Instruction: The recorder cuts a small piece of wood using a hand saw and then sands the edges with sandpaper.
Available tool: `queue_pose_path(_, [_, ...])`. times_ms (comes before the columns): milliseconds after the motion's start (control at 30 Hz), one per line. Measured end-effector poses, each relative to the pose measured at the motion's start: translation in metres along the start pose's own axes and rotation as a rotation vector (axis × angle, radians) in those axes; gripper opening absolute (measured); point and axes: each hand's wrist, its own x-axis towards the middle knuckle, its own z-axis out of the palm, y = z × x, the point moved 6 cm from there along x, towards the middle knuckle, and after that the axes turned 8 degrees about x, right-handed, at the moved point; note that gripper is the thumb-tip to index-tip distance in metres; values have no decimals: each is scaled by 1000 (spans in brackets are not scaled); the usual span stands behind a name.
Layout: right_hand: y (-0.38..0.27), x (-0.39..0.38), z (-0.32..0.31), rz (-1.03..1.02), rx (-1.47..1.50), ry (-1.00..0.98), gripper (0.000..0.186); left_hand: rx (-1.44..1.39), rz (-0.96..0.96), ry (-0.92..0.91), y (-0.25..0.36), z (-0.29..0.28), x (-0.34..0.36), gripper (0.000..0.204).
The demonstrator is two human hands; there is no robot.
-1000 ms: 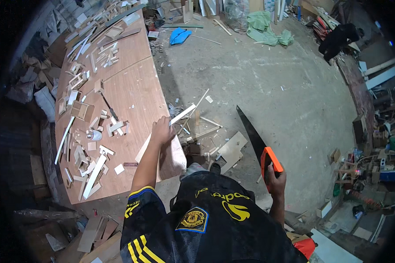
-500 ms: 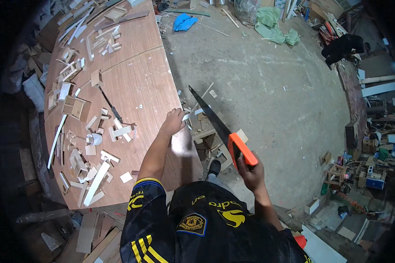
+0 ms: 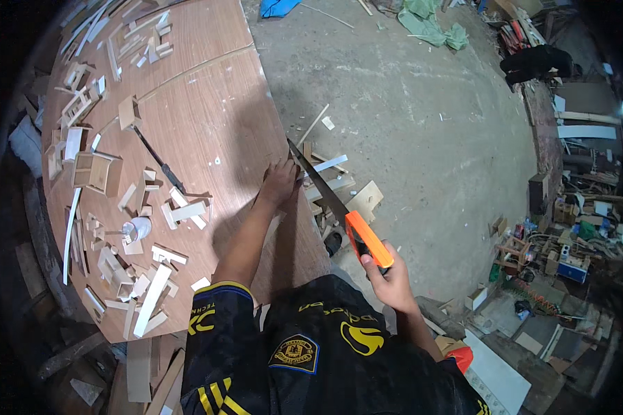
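Clamped in right hand [image 3: 392, 278]: black-bladed, orange-handled handsaw [image 3: 335, 200], blade now swung in to right edge of brown wooden table [image 3: 201, 117]. Closed over by left hand [image 3: 280, 182] there: narrow white strip [image 3: 333, 164], jutting beyond table.

Yellow lettering [image 3: 339, 313], apparently creased, marks the black shirt [image 3: 387, 377].

One left hand [image 3: 280, 182], one right hand [image 3: 392, 278], one saw [image 3: 330, 196], one desk [image 3: 187, 121], one whitish container [image 3: 141, 227], and wooden pieces [image 3: 154, 301] too crowded to count.
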Motion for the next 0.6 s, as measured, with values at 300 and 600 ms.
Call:
queue_pose_path(300, [-9,-5,5,27,-101,-63,21,-83,-57,-94,-3,5,-2,30])
queue_pose_path(600, [-23,-6,13,96,-183,-113,23,16,-65,175,-7,7,-9,30])
